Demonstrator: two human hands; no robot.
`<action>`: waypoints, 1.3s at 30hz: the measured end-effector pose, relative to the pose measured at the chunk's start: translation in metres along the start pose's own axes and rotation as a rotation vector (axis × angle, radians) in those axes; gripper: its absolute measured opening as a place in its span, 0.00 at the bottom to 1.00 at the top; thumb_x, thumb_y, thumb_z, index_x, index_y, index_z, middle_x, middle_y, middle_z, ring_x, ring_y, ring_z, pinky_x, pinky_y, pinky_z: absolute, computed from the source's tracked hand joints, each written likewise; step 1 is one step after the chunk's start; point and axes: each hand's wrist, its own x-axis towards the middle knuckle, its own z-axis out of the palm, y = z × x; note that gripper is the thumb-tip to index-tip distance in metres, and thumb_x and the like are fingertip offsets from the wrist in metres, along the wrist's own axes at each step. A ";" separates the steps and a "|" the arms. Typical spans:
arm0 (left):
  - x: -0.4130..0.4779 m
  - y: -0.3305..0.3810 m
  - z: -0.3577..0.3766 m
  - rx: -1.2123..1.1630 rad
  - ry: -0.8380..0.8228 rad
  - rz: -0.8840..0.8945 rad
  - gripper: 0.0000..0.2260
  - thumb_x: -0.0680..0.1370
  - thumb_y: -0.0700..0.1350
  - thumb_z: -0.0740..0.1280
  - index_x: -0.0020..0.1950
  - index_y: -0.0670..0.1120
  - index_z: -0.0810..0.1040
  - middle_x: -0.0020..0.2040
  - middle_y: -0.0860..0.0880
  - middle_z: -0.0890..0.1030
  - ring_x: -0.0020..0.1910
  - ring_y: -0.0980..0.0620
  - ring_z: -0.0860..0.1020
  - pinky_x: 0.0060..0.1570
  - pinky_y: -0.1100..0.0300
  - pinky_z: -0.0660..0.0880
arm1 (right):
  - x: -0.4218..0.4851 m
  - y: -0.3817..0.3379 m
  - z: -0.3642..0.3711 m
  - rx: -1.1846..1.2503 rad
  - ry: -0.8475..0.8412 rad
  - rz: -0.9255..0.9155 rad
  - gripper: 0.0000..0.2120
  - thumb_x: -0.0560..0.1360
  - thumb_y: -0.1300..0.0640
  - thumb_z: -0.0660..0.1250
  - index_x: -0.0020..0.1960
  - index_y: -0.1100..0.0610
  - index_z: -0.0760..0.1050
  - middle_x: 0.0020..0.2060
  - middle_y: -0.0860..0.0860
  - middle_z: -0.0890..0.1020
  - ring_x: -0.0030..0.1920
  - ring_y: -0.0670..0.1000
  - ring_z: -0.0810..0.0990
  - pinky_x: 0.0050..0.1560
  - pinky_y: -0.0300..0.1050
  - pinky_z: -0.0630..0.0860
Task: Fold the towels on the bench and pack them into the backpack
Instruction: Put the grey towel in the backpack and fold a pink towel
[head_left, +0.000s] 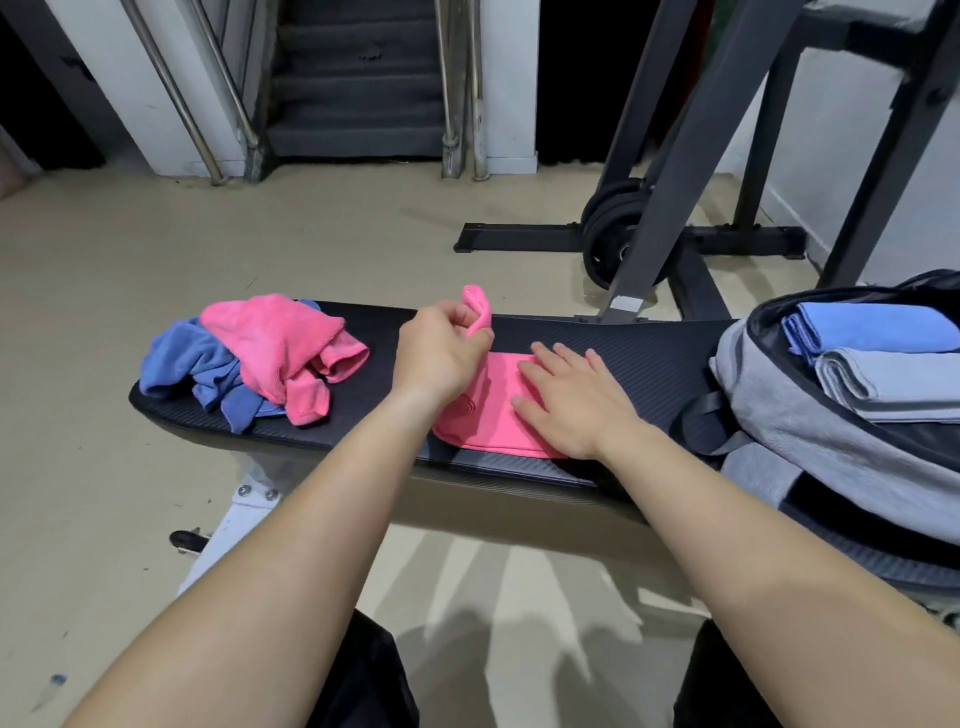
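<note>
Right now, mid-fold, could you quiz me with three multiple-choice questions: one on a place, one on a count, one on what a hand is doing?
1. Where is the backpack?
A. on the floor
B. on the stairs
C. at the right end of the bench
2. How many folded towels show inside it?
A. two
B. none
C. five
3. What is the right hand doing on the spread pink towel?
A. pinching a corner
B. pressing down, fingers straight
C. hovering clear
Answers: C, it rests on the bench's end; A, one blue towel and one grey towel; B, its palm lies on the cloth.
</note>
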 end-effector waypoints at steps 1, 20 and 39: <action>-0.003 0.003 0.006 0.026 -0.031 0.010 0.01 0.75 0.46 0.72 0.44 0.51 0.81 0.37 0.55 0.79 0.39 0.53 0.78 0.41 0.60 0.71 | -0.006 0.013 -0.004 -0.004 0.016 0.023 0.30 0.83 0.40 0.49 0.81 0.50 0.55 0.82 0.51 0.51 0.81 0.55 0.49 0.79 0.58 0.45; -0.030 0.027 0.100 0.416 -0.297 0.141 0.09 0.76 0.48 0.69 0.42 0.43 0.83 0.37 0.46 0.82 0.42 0.43 0.81 0.40 0.54 0.75 | -0.039 0.061 0.013 0.075 -0.218 0.190 0.34 0.80 0.32 0.50 0.81 0.40 0.44 0.82 0.52 0.41 0.81 0.59 0.41 0.79 0.60 0.42; -0.002 -0.049 0.055 0.918 -0.473 0.388 0.26 0.85 0.56 0.42 0.83 0.51 0.44 0.83 0.53 0.43 0.81 0.50 0.40 0.79 0.43 0.45 | 0.002 0.029 0.021 0.076 -0.118 0.063 0.33 0.83 0.38 0.44 0.82 0.50 0.38 0.80 0.51 0.36 0.80 0.51 0.35 0.79 0.57 0.37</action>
